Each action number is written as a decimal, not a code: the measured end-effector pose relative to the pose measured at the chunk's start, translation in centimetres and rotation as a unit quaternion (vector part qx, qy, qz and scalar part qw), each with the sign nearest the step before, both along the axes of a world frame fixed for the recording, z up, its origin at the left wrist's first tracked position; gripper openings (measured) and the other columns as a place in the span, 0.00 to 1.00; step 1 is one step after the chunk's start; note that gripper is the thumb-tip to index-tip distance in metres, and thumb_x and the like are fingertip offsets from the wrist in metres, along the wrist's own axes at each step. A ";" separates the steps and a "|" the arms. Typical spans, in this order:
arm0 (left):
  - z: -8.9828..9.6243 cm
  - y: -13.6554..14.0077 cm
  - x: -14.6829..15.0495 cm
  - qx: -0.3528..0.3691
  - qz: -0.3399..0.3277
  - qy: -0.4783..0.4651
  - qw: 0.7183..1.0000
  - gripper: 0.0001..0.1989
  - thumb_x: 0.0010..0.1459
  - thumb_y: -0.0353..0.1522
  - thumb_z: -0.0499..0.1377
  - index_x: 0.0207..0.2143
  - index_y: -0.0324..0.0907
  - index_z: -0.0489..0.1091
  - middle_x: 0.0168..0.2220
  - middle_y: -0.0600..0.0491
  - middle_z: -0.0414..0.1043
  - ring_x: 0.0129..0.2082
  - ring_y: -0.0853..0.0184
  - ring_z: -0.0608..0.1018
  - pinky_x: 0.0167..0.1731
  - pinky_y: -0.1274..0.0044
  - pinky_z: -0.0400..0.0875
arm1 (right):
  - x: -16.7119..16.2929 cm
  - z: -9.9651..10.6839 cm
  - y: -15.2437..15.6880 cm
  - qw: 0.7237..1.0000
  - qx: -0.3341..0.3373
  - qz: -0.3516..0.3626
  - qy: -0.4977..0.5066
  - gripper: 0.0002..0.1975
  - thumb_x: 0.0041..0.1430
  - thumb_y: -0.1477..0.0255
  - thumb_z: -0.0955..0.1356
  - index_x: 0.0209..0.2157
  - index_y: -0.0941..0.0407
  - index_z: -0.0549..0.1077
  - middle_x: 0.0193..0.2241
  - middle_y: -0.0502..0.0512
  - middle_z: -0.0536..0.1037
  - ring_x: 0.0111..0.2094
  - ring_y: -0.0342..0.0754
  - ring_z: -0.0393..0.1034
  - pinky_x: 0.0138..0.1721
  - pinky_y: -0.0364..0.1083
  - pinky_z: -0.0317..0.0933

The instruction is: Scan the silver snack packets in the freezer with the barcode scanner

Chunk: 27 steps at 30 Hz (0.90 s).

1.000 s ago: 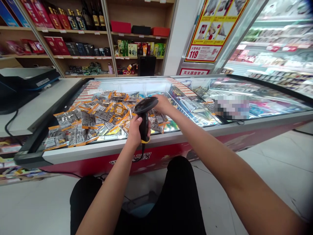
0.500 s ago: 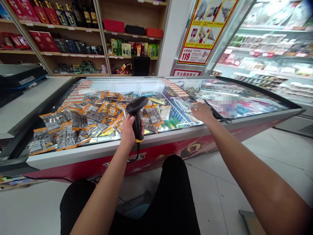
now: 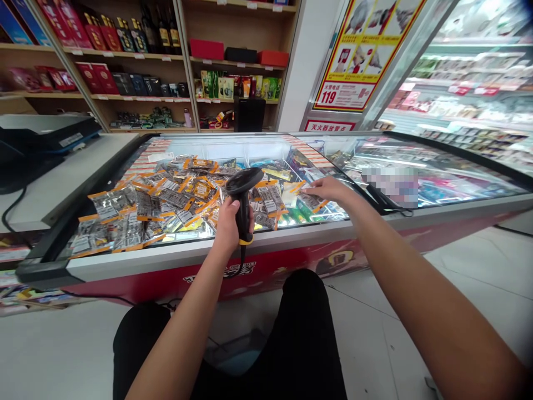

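My left hand (image 3: 229, 225) is wrapped around the handle of a black barcode scanner (image 3: 242, 191), held upright at the front edge of the freezer. Its cable hangs down below the grip. At the freezer's middle, my right hand (image 3: 333, 190) pinches the upper end of a clear snack packet (image 3: 313, 201) with orange edges. The fingertips hide part of that packet. To the left, on the freezer's glass lid, lies a loose heap of similar snack packets (image 3: 166, 197). One packet (image 3: 270, 198) lies just right of the scanner.
The chest freezer (image 3: 200, 251) stretches across in front of my knees. A dark-edged object (image 3: 381, 197), its face pixelated, lies to the right on the glass. At left stands a counter (image 3: 79, 166) with a black machine (image 3: 45, 147). Stocked shelves (image 3: 137, 100) rise behind.
My right hand has moved left over the glass, and a packet now shows between its fingers. My left hand still holds the scanner. The view has shifted slightly left.
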State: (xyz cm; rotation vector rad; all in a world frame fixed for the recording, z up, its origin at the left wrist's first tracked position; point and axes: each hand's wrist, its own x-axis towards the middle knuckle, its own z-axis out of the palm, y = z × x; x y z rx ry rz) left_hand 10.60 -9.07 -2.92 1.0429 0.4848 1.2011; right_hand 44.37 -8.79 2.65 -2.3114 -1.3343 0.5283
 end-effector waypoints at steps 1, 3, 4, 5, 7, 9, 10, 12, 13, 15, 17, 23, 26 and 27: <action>0.0 0.0 0.0 0.004 -0.001 0.004 1.000 0.23 0.59 0.54 0.64 0.40 0.45 0.67 0.26 0.60 0.72 0.14 0.73 0.69 0.17 0.77 0.60 | -0.4 0.1 0.0 0.998 0.031 0.005 0.050 0.15 0.60 0.63 0.83 0.32 0.56 0.80 0.34 0.59 0.85 0.36 0.55 0.80 0.40 0.49 0.69; 0.0 0.0 -0.1 0.014 -0.007 0.013 1.000 0.23 0.59 0.53 0.63 0.41 0.45 0.67 0.26 0.60 0.72 0.14 0.73 0.69 0.17 0.77 0.60 | -1.5 0.2 0.1 0.980 0.132 -0.008 0.146 0.15 0.57 0.65 0.83 0.32 0.55 0.77 0.32 0.54 0.82 0.34 0.50 0.76 0.38 0.47 0.68; 0.1 -0.1 -0.1 0.020 -0.016 0.020 0.999 0.23 0.60 0.53 0.63 0.41 0.45 0.67 0.26 0.60 0.72 0.14 0.72 0.69 0.17 0.77 0.60 | -2.2 0.2 0.3 0.962 0.192 -0.022 0.192 0.15 0.57 0.66 0.82 0.34 0.54 0.76 0.32 0.52 0.81 0.35 0.49 0.76 0.38 0.47 0.69; 0.1 -0.1 -0.2 0.026 -0.030 0.030 0.999 0.23 0.60 0.53 0.63 0.42 0.45 0.67 0.26 0.60 0.73 0.14 0.72 0.70 0.17 0.76 0.60 | -2.9 0.3 0.6 0.939 0.245 -0.034 0.238 0.15 0.56 0.66 0.81 0.35 0.53 0.74 0.33 0.51 0.81 0.36 0.49 0.77 0.39 0.46 0.70; 0.2 -0.2 -0.4 0.041 -0.074 0.056 0.995 0.23 0.60 0.53 0.62 0.43 0.45 0.67 0.26 0.59 0.74 0.14 0.71 0.71 0.17 0.76 0.62 | -4.3 0.6 1.1 0.891 0.317 -0.043 0.321 0.18 0.54 0.66 0.81 0.36 0.51 0.71 0.34 0.48 0.81 0.38 0.48 0.77 0.41 0.46 0.72; 0.4 -0.3 -0.6 0.057 -0.117 0.085 0.988 0.22 0.60 0.53 0.63 0.43 0.45 0.67 0.27 0.59 0.74 0.14 0.70 0.72 0.18 0.75 0.63 | -5.8 1.1 1.6 0.858 0.344 -0.030 0.380 0.20 0.51 0.66 0.81 0.37 0.50 0.69 0.35 0.46 0.81 0.40 0.48 0.78 0.41 0.46 0.74; 0.5 -0.4 -0.7 0.062 -0.134 0.096 0.984 0.21 0.61 0.52 0.63 0.42 0.45 0.67 0.27 0.59 0.74 0.15 0.70 0.72 0.18 0.75 0.64 | -6.5 1.3 1.7 0.848 0.349 -0.017 0.398 0.20 0.50 0.66 0.82 0.37 0.50 0.70 0.36 0.46 0.81 0.40 0.48 0.78 0.41 0.46 0.74; 0.7 -0.5 -0.9 0.068 -0.153 0.110 0.980 0.19 0.62 0.50 0.62 0.40 0.45 0.67 0.27 0.58 0.74 0.15 0.71 0.72 0.19 0.75 0.64 | -7.8 1.7 2.0 0.838 0.353 0.002 0.417 0.21 0.49 0.66 0.83 0.37 0.50 0.71 0.36 0.45 0.82 0.39 0.47 0.78 0.41 0.46 0.74; 0.8 -0.5 -1.0 0.070 -0.159 0.113 0.978 0.18 0.62 0.49 0.62 0.40 0.45 0.66 0.27 0.58 0.74 0.15 0.71 0.72 0.19 0.75 0.64 | -8.3 1.8 2.2 0.836 0.353 0.007 0.420 0.21 0.49 0.66 0.83 0.37 0.50 0.71 0.36 0.45 0.81 0.38 0.47 0.77 0.40 0.46 0.74; 0.9 -0.5 -1.0 0.075 -0.168 0.116 0.976 0.16 0.63 0.47 0.61 0.39 0.45 0.67 0.27 0.58 0.74 0.15 0.71 0.72 0.19 0.75 0.64 | -9.1 1.9 2.5 0.834 0.357 0.014 0.421 0.21 0.49 0.66 0.83 0.35 0.50 0.71 0.35 0.45 0.81 0.39 0.47 0.78 0.39 0.46 0.75; 0.9 -0.4 -1.0 0.081 -0.175 0.122 0.974 0.15 0.63 0.46 0.61 0.39 0.45 0.67 0.27 0.58 0.74 0.15 0.71 0.72 0.19 0.76 0.63 | -9.6 2.0 2.8 0.831 0.365 0.024 0.420 0.19 0.50 0.66 0.82 0.35 0.49 0.71 0.35 0.47 0.82 0.41 0.50 0.79 0.41 0.48 0.76; 1.1 -0.6 -1.0 0.068 -0.159 0.116 0.978 0.17 0.62 0.48 0.63 0.39 0.45 0.66 0.27 0.58 0.74 0.15 0.71 0.71 0.18 0.76 0.62 | -10.1 2.1 3.1 0.821 0.367 0.037 0.436 0.18 0.49 0.67 0.82 0.38 0.50 0.76 0.40 0.50 0.85 0.45 0.52 0.81 0.43 0.49 0.78; 1.0 -0.7 -0.9 0.060 -0.155 0.105 0.981 0.18 0.62 0.48 0.64 0.40 0.45 0.67 0.26 0.59 0.73 0.15 0.71 0.71 0.18 0.76 0.63 | -10.2 2.1 3.0 0.829 0.351 0.027 0.436 0.19 0.50 0.66 0.83 0.41 0.51 0.77 0.40 0.50 0.86 0.43 0.50 0.81 0.40 0.46 0.76; 1.0 -0.8 -0.9 0.059 -0.155 0.103 0.981 0.19 0.62 0.49 0.65 0.40 0.45 0.67 0.26 0.59 0.73 0.15 0.71 0.71 0.18 0.76 0.63 | -10.2 2.0 3.0 0.829 0.349 0.026 0.436 0.20 0.50 0.66 0.83 0.40 0.51 0.76 0.40 0.49 0.86 0.41 0.49 0.81 0.39 0.46 0.76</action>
